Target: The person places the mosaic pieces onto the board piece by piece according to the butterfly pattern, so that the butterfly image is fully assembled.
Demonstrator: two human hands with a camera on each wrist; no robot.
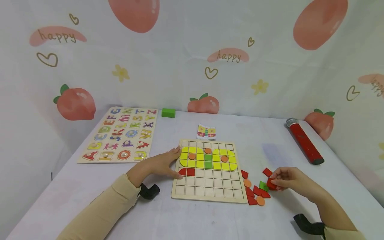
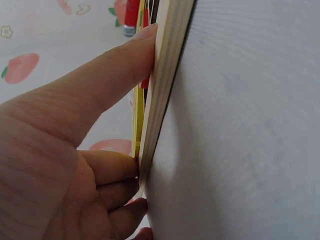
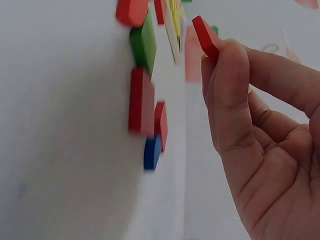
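Note:
A square wooden grid board [image 1: 210,195] lies in front of me. Yellow, green and orange pieces fill its upper rows, and two red pieces [image 1: 186,172] sit at the left of the row below. My left hand [image 1: 160,166] rests along the board's left edge, thumb and fingers spread against its rim [image 2: 162,65]. To the right of the board, my right hand [image 1: 289,180] pinches a red tile [image 3: 206,37] between thumb and fingers, raised above the table in the right wrist view. Below it lie loose red pieces, a green tile [image 3: 143,42] and a blue piece [image 3: 152,152].
Behind the board is a small picture card [image 1: 206,132] with a butterfly pattern. An alphabet puzzle board [image 1: 117,160] lies at the left, near a green block [image 1: 168,113]. A red microphone-shaped object [image 1: 306,141] lies at the right. Orange discs [image 1: 260,201] lie among the loose pieces.

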